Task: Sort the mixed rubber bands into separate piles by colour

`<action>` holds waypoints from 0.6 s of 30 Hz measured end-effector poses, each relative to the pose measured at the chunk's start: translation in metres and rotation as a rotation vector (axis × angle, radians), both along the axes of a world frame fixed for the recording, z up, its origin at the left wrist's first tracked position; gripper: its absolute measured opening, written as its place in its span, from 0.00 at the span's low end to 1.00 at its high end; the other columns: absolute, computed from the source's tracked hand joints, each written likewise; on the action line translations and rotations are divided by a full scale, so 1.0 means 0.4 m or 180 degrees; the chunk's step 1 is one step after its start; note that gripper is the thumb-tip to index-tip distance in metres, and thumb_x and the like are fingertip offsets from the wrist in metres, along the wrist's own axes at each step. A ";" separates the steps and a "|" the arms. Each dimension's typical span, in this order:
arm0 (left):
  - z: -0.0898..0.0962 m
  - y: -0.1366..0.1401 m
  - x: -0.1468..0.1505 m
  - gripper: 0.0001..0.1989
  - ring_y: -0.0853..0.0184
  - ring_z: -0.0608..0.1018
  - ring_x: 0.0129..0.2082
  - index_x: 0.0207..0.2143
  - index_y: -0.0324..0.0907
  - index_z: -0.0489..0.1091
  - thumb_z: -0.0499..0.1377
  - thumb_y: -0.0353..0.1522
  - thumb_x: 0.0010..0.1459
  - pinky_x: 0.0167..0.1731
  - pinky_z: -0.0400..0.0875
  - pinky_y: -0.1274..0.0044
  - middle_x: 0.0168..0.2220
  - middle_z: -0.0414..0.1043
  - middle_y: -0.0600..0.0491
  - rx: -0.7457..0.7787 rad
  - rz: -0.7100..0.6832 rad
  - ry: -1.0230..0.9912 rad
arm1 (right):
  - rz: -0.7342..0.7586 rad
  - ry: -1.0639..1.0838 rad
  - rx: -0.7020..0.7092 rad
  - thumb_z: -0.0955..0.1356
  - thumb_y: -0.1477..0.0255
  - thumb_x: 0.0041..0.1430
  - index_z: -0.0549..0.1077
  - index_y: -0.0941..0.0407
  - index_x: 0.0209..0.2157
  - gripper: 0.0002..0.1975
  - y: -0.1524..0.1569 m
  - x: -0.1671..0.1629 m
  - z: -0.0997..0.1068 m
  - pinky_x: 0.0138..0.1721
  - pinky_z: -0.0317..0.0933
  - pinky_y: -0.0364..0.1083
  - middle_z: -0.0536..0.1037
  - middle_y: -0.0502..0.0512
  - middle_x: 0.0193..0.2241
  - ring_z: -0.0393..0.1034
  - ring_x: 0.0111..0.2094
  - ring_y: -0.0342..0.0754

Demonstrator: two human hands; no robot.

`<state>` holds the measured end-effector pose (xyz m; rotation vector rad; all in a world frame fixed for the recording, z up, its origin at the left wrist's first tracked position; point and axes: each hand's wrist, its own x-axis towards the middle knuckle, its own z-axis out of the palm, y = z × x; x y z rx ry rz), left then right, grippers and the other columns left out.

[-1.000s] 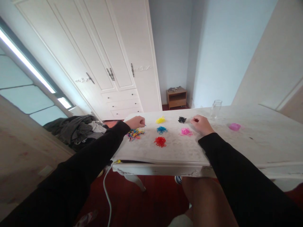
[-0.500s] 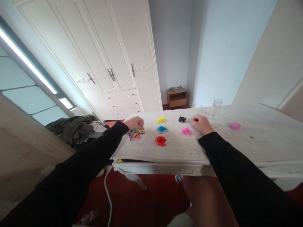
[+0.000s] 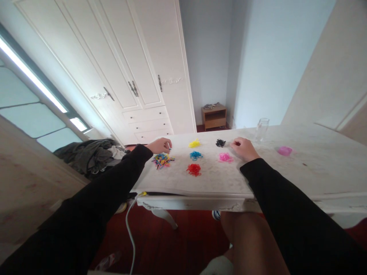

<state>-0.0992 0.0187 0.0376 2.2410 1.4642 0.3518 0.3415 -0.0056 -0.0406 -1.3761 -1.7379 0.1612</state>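
Observation:
My left hand (image 3: 160,146) is pinched closed just above a mixed-colour pile of small rubber bands (image 3: 163,161). A tiny bluish rubber band (image 3: 170,148) shows at its fingertips. My right hand (image 3: 243,148) rests on the table with curled fingers, and what they hold, if anything, is hidden. Beside it lie a black heap of bands (image 3: 220,143) and a pink heap (image 3: 225,157). Between the hands sit a yellow heap (image 3: 194,143), a blue heap (image 3: 196,155) and a red heap (image 3: 194,170).
A clear glass jar (image 3: 262,130) stands behind my right hand on the white table (image 3: 275,175). A pink-purple translucent item (image 3: 284,151) lies farther right. A white cable (image 3: 129,229) hangs off the front left edge. Dark clothes (image 3: 88,156) are piled at the left.
My left hand has lifted slightly up and left off the mixed pile, with a small band at its fingertips. My right hand stays in place.

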 end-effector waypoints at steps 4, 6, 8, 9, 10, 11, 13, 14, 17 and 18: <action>0.012 -0.002 -0.019 0.10 0.65 0.80 0.24 0.30 0.40 0.72 0.65 0.31 0.41 0.27 0.73 0.77 0.26 0.76 0.54 -0.0178 0.0005 -0.0172 | 0.0005 0.0006 0.0007 0.65 0.67 0.50 0.63 0.53 0.16 0.12 0.000 -0.001 -0.001 0.34 0.55 0.48 0.69 0.52 0.21 0.62 0.27 0.47; 0.016 -0.005 -0.024 0.09 0.65 0.80 0.23 0.29 0.40 0.72 0.65 0.31 0.41 0.26 0.73 0.77 0.26 0.76 0.54 -0.0225 -0.0011 -0.0292 | -0.0008 0.0003 -0.0002 0.65 0.67 0.50 0.62 0.53 0.16 0.12 0.000 -0.001 -0.001 0.33 0.55 0.48 0.69 0.52 0.20 0.62 0.26 0.47; 0.019 -0.008 -0.025 0.09 0.66 0.80 0.23 0.28 0.39 0.72 0.65 0.31 0.41 0.25 0.73 0.77 0.26 0.76 0.54 -0.0228 -0.0028 -0.0422 | -0.0018 0.0001 -0.0006 0.65 0.67 0.50 0.62 0.53 0.16 0.12 0.000 -0.001 -0.002 0.33 0.54 0.48 0.68 0.52 0.20 0.61 0.26 0.47; 0.020 -0.010 -0.023 0.08 0.66 0.80 0.23 0.28 0.39 0.72 0.65 0.30 0.41 0.25 0.73 0.78 0.25 0.76 0.54 -0.0220 -0.0036 -0.0478 | -0.0017 0.0003 -0.0005 0.65 0.67 0.50 0.62 0.53 0.16 0.12 0.001 -0.002 -0.003 0.33 0.54 0.48 0.69 0.52 0.20 0.61 0.26 0.47; 0.020 -0.011 -0.020 0.08 0.66 0.80 0.24 0.28 0.39 0.72 0.65 0.30 0.41 0.26 0.72 0.78 0.25 0.76 0.54 -0.0201 -0.0042 -0.0523 | -0.0014 0.0001 -0.0004 0.65 0.67 0.50 0.62 0.53 0.16 0.12 0.001 -0.002 -0.003 0.33 0.54 0.48 0.69 0.52 0.20 0.61 0.26 0.47; 0.018 -0.011 -0.014 0.08 0.67 0.80 0.24 0.28 0.39 0.72 0.65 0.30 0.41 0.26 0.72 0.79 0.25 0.76 0.54 -0.0174 -0.0048 -0.0557 | -0.0013 -0.0002 -0.0004 0.65 0.67 0.49 0.62 0.53 0.16 0.12 0.001 -0.002 -0.003 0.33 0.54 0.48 0.69 0.52 0.20 0.62 0.26 0.47; 0.012 -0.010 0.004 0.09 0.67 0.80 0.24 0.29 0.39 0.72 0.66 0.29 0.42 0.26 0.71 0.79 0.25 0.76 0.54 -0.0097 -0.0054 -0.0659 | -0.0018 -0.0018 -0.0014 0.65 0.67 0.49 0.62 0.53 0.16 0.12 0.002 -0.001 -0.003 0.33 0.55 0.48 0.69 0.52 0.20 0.62 0.26 0.47; 0.006 -0.007 0.017 0.09 0.67 0.80 0.24 0.29 0.39 0.72 0.66 0.29 0.42 0.26 0.71 0.79 0.24 0.76 0.54 -0.0047 -0.0052 -0.0717 | -0.0020 -0.0028 -0.0028 0.65 0.67 0.49 0.62 0.53 0.16 0.12 0.003 -0.001 -0.003 0.33 0.55 0.48 0.69 0.52 0.20 0.62 0.26 0.47; -0.014 0.009 0.075 0.08 0.67 0.79 0.25 0.31 0.39 0.71 0.65 0.29 0.46 0.28 0.72 0.77 0.23 0.77 0.52 0.0145 -0.0037 -0.0897 | -0.0020 -0.0056 -0.0057 0.65 0.67 0.50 0.63 0.53 0.16 0.12 0.004 0.000 -0.002 0.33 0.54 0.48 0.69 0.52 0.20 0.62 0.26 0.47; -0.022 0.019 0.100 0.08 0.67 0.79 0.25 0.31 0.39 0.70 0.65 0.28 0.47 0.29 0.72 0.77 0.24 0.77 0.52 0.0213 -0.0036 -0.0949 | -0.0023 -0.0064 -0.0056 0.65 0.67 0.50 0.63 0.53 0.16 0.12 0.004 0.001 -0.002 0.33 0.54 0.48 0.69 0.52 0.20 0.62 0.26 0.47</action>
